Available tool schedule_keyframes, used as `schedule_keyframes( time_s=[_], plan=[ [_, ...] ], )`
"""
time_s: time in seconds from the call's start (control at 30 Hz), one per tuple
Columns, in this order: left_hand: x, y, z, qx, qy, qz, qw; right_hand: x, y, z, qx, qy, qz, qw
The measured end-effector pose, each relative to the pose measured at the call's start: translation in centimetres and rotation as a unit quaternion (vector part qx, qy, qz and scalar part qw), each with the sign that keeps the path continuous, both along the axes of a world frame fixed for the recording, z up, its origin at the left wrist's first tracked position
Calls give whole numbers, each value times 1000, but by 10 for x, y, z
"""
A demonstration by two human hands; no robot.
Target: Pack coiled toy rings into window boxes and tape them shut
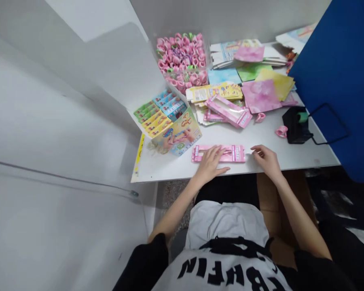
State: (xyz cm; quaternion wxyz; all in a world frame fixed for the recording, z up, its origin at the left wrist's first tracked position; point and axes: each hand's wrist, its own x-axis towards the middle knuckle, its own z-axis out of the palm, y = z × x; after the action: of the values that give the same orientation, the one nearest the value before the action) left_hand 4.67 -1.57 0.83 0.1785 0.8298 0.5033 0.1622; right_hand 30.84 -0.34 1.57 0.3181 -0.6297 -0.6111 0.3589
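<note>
A flat pink box (238,153) with a cut-out window lies lengthwise near the table's front edge. Across its middle rests my left hand (210,163), fingers stretched out and thumb apart, pressing on the window area. Just off the box's right end is my right hand (267,162), its fingers curled with thumb and forefinger together. Whatever those fingertips hold, if anything, is too small to make out. Behind the box lies another pink windowed box (229,111), on top of a pile of yellow cartons (216,92).
A display box (182,139) of small coloured packs stands at left. Behind it, a clear bin (183,60) holds pink and green coils. Coloured sheets (262,96) lie at back. A black tape dispenser (295,125) and two loose pink coils (281,131) sit right, beside a blue panel (339,89).
</note>
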Motion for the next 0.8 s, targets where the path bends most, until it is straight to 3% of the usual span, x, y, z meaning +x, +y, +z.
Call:
schedule_keyframes(
  time_s=[0.17,0.43,0.63,0.8],
  plan=[
    [21,25,-5,34,109,-7,993,-8,36,-12,-36,33,53,997],
    [23,21,3,52,66,11,996,-1,27,-4,-80,174,111,975],
    [21,-4,3,99,3,24,995,-3,6,11,-209,376,94,898],
    [22,-16,3,148,-25,22,988,-8,-4,20,-269,422,74,862]
  ],
)
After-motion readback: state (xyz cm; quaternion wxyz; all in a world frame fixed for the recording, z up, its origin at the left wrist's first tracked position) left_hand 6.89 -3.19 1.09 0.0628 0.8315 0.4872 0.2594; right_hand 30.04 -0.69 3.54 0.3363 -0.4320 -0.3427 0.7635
